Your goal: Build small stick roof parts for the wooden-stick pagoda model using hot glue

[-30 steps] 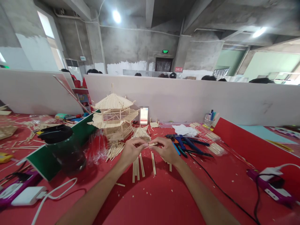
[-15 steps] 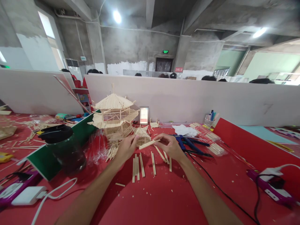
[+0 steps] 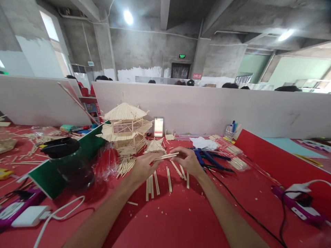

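A few thin wooden sticks [image 3: 167, 156] are held level between my two hands, above the red table [image 3: 165, 220]. My left hand [image 3: 145, 167] pinches their left end, and the fingers of my right hand [image 3: 186, 160] are closed on the right end. Just behind them stands a small stick-built roof model [image 3: 155, 146]. A larger tiered stick pavilion [image 3: 125, 127] rises behind my left hand, with a heap of loose sticks [image 3: 126, 166] at its foot. Several sticks [image 3: 169, 179] lie in short rows on the table below my hands.
A dark bottle [image 3: 69, 165] and a green board [image 3: 54, 182] stand at the left. Blue-handled tools [image 3: 210, 160] with a black cable, white tissue [image 3: 204, 143] and bagged sticks [image 3: 238, 160] lie at the right. Power strips [image 3: 297, 206] sit at both sides. A white partition [image 3: 207, 110] runs behind.
My left hand has moved right and closed on the left end of the sticks. The sticks are now more level; my right hand has stayed nearly in place.
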A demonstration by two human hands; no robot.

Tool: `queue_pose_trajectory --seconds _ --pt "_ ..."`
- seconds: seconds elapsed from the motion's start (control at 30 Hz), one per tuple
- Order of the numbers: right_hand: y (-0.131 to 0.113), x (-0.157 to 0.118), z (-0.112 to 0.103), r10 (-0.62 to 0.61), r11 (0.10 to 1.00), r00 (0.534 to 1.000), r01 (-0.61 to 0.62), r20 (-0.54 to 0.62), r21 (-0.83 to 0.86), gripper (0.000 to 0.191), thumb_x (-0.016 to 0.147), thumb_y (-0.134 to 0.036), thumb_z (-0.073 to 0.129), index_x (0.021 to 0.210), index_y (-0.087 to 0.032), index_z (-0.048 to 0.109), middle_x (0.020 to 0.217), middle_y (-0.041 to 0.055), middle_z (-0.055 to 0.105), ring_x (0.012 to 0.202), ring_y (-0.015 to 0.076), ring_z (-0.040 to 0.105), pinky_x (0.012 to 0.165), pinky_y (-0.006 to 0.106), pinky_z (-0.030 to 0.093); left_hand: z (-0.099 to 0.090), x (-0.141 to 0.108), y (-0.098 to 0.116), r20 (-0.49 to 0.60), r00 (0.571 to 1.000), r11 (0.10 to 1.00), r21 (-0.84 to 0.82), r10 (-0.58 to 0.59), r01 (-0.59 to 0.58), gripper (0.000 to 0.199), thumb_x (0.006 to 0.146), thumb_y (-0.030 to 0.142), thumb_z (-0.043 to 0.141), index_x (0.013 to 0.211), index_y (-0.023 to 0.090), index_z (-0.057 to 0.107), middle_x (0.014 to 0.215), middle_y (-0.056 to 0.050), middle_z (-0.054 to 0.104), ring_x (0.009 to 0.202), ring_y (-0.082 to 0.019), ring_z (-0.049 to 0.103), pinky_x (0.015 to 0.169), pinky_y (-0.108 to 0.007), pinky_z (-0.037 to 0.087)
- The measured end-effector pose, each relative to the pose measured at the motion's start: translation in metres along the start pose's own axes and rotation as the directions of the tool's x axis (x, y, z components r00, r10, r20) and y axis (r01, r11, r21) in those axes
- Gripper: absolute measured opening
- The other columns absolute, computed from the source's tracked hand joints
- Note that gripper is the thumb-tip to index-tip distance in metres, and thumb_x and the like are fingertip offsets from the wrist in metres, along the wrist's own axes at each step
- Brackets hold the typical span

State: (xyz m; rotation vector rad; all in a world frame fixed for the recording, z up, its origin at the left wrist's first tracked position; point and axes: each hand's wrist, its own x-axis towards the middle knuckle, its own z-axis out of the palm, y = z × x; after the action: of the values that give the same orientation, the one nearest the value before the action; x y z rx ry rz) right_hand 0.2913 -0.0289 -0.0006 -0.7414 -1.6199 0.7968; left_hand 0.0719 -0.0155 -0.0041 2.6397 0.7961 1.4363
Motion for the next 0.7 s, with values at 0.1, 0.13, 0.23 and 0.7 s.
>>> queue_pose_trajectory --seconds 0.1,0.13,0.23,0.7 --pt "-0.001 0.0 0.0 -0.023 0.998 1.0 0.024 0.011 -0.056 0.024 0.077 -0.042 0.076 0.088 -0.021 0.075 0.083 0.0043 0.072 0.072 0.0173 0.065 0.071 0.029 0.053 -0.002 0.001 0.002 -0.01 1.0 1.0 -0.011 0.002 -0.002 0.022 0.094 0.029 0.058 0.107 0.022 0.074 0.101 -0.005 0.078 0.09 -0.017 0.074 0.085 -0.029 0.058" --pt "-0.002 0.0 0.0 -0.034 0.997 0.999 0.035 0.006 -0.075 0.023 0.078 -0.042 0.075 0.086 -0.021 0.075 0.082 0.0043 0.072 0.073 0.0175 0.065 0.071 0.029 0.053 -0.003 0.001 0.004 -0.003 1.0 1.0 -0.02 -0.013 0.013 0.022 0.093 0.029 0.059 0.107 0.022 0.074 0.101 -0.006 0.078 0.09 -0.018 0.074 0.084 -0.029 0.058" --pt "-0.003 0.0 0.001 -0.055 0.992 0.998 0.052 -0.022 -0.118 0.022 0.079 -0.042 0.074 0.082 -0.021 0.076 0.078 0.0039 0.072 0.072 0.0182 0.065 0.069 0.029 0.052 -0.004 0.001 0.008 0.025 0.997 0.996 -0.049 -0.077 0.078 0.022 0.092 0.028 0.061 0.108 0.023 0.075 0.103 -0.006 0.078 0.091 -0.019 0.075 0.084 -0.029 0.059" --pt "-0.006 -0.002 0.005 -0.131 0.986 0.989 0.124 -0.062 -0.115 0.019 0.078 -0.04 0.075 0.077 -0.021 0.074 0.074 0.0038 0.07 0.069 0.0177 0.063 0.069 0.029 0.053 0.0 -0.002 0.011 -0.001 0.991 0.98 -0.152 -0.131 0.129 0.02 0.092 0.028 0.06 0.101 0.022 0.077 0.102 -0.006 0.078 0.093 -0.02 0.075 0.087 -0.029 0.058"
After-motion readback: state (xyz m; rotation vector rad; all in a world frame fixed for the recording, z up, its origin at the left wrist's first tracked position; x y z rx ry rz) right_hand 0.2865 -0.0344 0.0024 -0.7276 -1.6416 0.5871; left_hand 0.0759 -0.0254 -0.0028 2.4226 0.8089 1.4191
